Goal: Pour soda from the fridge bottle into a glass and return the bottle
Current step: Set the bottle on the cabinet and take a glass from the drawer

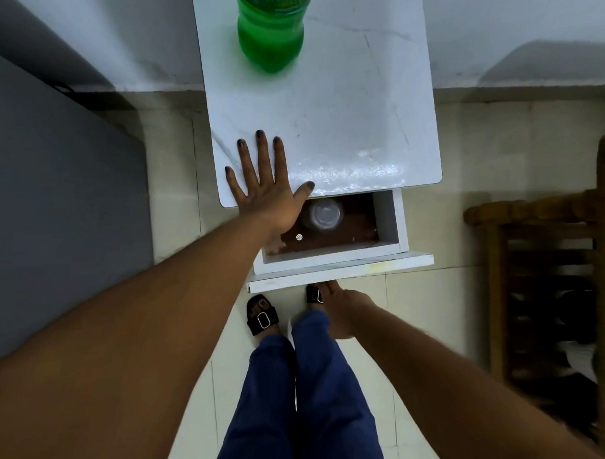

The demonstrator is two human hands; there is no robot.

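The glass (321, 214) lay in the open drawer (387, 215) just under the front edge of the white table (350, 110); it looked clear and thin, so I judged it light, slick and breakable, best taken around its wall. The green soda bottle (270, 32) stood at the table's far end, probably heavy and stiff. My left hand (265, 183) was spread flat on the table's near corner, gripping nothing. My right hand (343, 311) hung below the drawer front, fingers hidden, so I could not tell its grip.
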